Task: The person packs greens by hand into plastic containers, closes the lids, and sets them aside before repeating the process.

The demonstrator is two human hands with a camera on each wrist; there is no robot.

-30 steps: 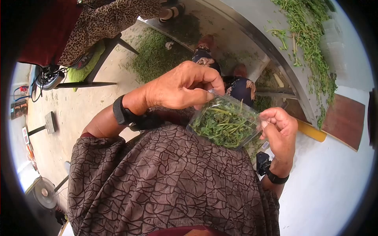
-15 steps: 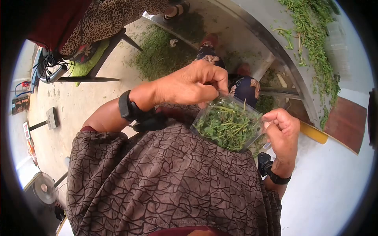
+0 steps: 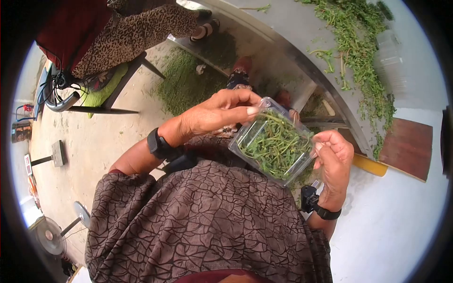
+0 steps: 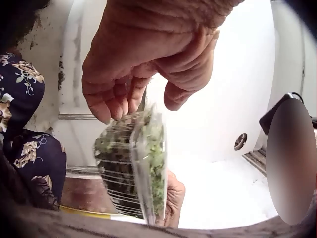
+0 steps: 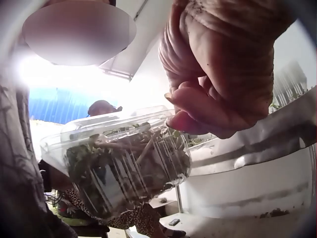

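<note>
A clear plastic box (image 3: pixel 276 146) filled with green leafy stems is held tilted above the lap. My right hand (image 3: pixel 333 162) pinches its right corner between thumb and fingers; the right wrist view shows that hand (image 5: pixel 223 74) at the rim of the box (image 5: pixel 129 168). At the upper left corner, my left hand (image 3: pixel 219 113) touches the box with its fingers loosely extended. In the left wrist view, the left hand's (image 4: pixel 153 54) fingertips meet the top of the box (image 4: pixel 131 163), while the thumb stands apart from it. The lid looks closed over the greens.
Loose greens (image 3: pixel 354 52) lie along a grey metal table (image 3: pixel 325 80), beside blurred clear containers (image 3: pixel 389 56). More greens (image 3: pixel 184 82) cover the floor. A person in leopard-print clothing (image 3: pixel 137 42) is at upper left; a fan (image 3: pixel 48 235) stands at lower left.
My left hand has loosened from its pinch, its fingers and thumb now straighter at the box's corner. The right hand keeps its pinch. The head view has shifted slightly.
</note>
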